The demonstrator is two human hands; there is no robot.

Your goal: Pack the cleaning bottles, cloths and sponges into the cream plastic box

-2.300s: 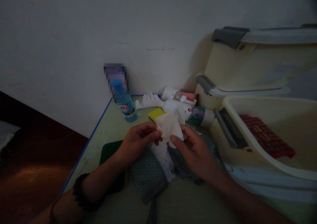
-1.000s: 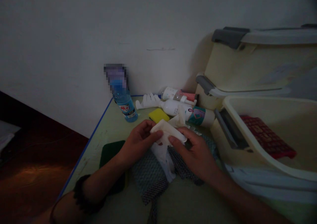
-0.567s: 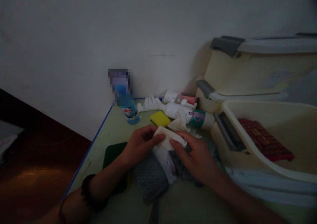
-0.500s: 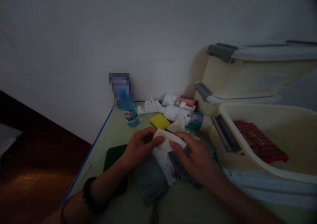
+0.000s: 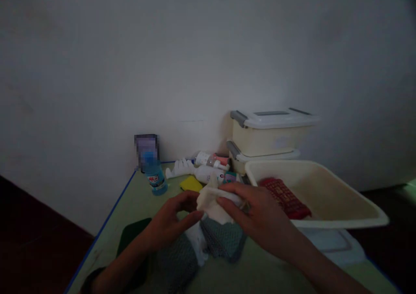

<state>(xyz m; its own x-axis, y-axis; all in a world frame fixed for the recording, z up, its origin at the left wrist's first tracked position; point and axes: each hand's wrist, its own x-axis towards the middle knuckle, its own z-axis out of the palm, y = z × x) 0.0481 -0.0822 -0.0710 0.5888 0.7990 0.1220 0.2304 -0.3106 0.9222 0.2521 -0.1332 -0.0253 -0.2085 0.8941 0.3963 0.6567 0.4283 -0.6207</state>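
A crumpled, folded white cloth (image 5: 212,207) is held up over the table between my two hands. My right hand (image 5: 256,211) pinches its right part, thumb in front and fingers along the top. My left hand (image 5: 169,224) grips the left edge, fingertips partly hidden behind it and the thumb at its lower corner. Beneath lies a grey-green textured cloth (image 5: 224,240), with a white strip of material (image 5: 196,242) across it. A dark green pad (image 5: 131,237) lies under my left forearm.
Behind my hands are a yellow sponge (image 5: 191,184), a white glove (image 5: 180,168), a blue liquid bottle (image 5: 156,179) and white bottles lying down (image 5: 206,173). At right stands an open cream bin (image 5: 344,194) holding a red patterned packet (image 5: 286,198). Lidded boxes (image 5: 269,138) are stacked behind.
My view has tilted up and shifted, so the table things sit lower. The white cloth has gone from a flat fold to a looser, crumpled shape. My left thumb has moved to its edge.
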